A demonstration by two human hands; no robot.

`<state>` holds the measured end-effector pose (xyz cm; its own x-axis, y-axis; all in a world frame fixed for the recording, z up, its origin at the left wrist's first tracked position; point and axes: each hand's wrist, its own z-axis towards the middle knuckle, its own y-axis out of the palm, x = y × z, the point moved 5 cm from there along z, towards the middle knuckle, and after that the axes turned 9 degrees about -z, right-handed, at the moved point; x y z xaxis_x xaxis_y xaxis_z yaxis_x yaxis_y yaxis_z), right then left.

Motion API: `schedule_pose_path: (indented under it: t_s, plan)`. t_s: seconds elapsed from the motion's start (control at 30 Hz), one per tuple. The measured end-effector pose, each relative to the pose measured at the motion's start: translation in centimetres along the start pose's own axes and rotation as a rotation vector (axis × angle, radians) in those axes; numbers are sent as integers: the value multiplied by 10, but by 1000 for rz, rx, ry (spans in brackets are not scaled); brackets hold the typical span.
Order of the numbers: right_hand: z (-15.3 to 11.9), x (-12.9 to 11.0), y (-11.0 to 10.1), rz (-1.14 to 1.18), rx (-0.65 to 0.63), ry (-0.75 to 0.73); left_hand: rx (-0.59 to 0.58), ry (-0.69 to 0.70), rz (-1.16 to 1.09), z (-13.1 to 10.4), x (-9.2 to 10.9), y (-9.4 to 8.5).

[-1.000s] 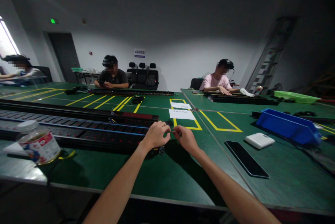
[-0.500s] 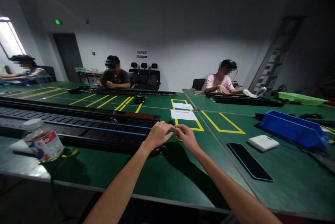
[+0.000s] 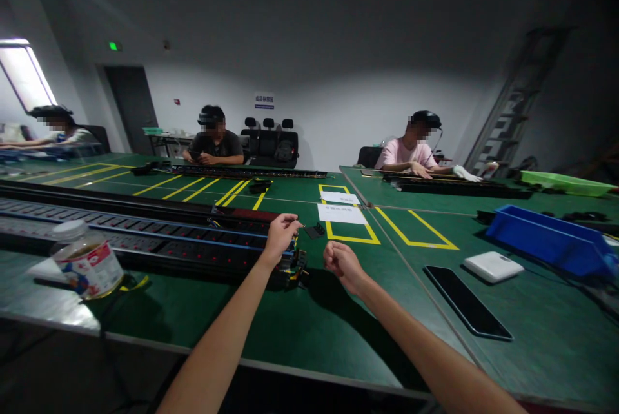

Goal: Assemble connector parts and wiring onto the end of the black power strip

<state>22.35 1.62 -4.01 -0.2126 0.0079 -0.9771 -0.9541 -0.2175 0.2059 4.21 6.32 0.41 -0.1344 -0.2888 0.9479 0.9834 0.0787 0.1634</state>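
My left hand (image 3: 282,238) is over the right end of a long black strip assembly (image 3: 193,247) with rows of red dots and a blue line along it. Thumb and fingers pinch together at a tiny thin thing too small to name. To the right, apart from it, my right hand (image 3: 343,267) is closed above the green table (image 3: 338,336); whatever its curled fingers may hold is hidden. Between and beyond the hands lies a small black part (image 3: 316,230). Short wires and connectors (image 3: 296,269) stick out of the assembly's end, below my left hand.
A clear jar (image 3: 87,262) stands at the front left. On the right lie a phone (image 3: 467,303), a white box (image 3: 493,266) and a blue bin (image 3: 546,240). White paper sheets (image 3: 341,214) lie ahead. Across the table sit several people, one with a white glove (image 3: 465,173).
My hands, fingertips together before, have moved apart: the left went left and up, the right slightly down. The small black part and the wires at the assembly's end now show.
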Motion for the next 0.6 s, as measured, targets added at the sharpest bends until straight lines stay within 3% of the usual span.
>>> schedule_pose_path:
  t_s: [0.13,0.3,0.47,0.6]
  plan:
    - [1,15,6,-44,-67,105,65,-85,-120,-3,2,-4]
    - [6,23,-2,14,-46,164,128,-45,-107,-2,8,-13]
    - [8,23,-5,8,-55,164,193,-10,-103,2,9,-23]
    - [9,24,-5,13,-54,171,217,-60,-119,3,6,-27]
